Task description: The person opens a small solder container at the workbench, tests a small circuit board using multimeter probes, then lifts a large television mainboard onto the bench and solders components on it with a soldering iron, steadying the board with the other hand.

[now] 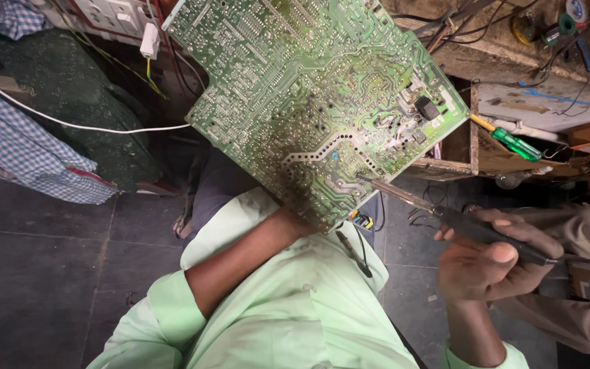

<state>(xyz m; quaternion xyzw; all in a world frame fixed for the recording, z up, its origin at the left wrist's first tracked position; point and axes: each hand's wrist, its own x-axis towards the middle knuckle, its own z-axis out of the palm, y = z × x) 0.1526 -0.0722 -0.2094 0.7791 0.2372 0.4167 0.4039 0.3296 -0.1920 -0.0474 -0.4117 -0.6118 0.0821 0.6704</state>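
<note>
A large green circuit board (308, 96) is held up tilted in front of me, its solder side facing the camera. My left hand is hidden behind the board's lower edge; only the forearm (240, 260) shows, running up to it. My right hand (493, 263) grips a dark-handled soldering iron (472, 229). The iron's metal tip (377, 183) rests against the lower right part of the board.
A green-handled screwdriver (513, 142) lies on a cluttered wooden bench (513, 61) at the right. A white cable (69, 123) and a plug (149, 39) hang at the upper left, beside checked cloth (15, 143). Dark floor tiles (35, 273) lie below.
</note>
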